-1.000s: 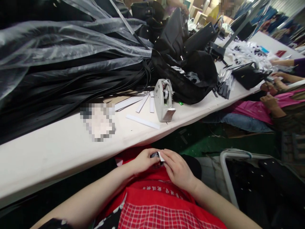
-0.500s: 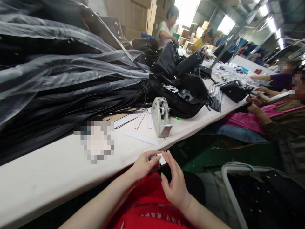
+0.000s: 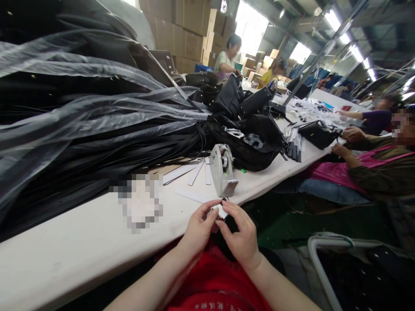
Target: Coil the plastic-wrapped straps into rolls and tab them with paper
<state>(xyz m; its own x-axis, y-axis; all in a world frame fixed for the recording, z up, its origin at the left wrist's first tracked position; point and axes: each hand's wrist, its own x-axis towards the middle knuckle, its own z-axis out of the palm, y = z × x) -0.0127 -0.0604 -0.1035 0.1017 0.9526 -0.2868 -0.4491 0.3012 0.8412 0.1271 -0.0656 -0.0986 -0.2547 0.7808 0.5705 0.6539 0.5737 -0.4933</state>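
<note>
A small white piece (image 3: 221,211), flat like card or paper, is between my two hands just off the table's front edge. Something dark shows beneath it, mostly hidden by fingers. My left hand (image 3: 201,223) is closed on the piece, thumb on top. My right hand (image 3: 241,231) has its fingertips on the right side of the piece, its thumb bent in close to it. Beyond my hands, a pale tape dispenser (image 3: 221,170) stands on the white table (image 3: 81,242). White strips (image 3: 197,172) lie left of the dispenser.
Long black straps (image 3: 139,149) and clear plastic wrapping (image 3: 106,106) cover the table's left side. A black bag (image 3: 259,149) lies open behind the dispenser. Co-workers sit along the right side, one in a pink apron (image 3: 337,175). A white-framed container (image 3: 316,259) with black pieces stands low right.
My right thumb and fingers have closed in on the white piece, which is now between both hands. The view has shifted slightly, so the table things sit lower and farther right.
</note>
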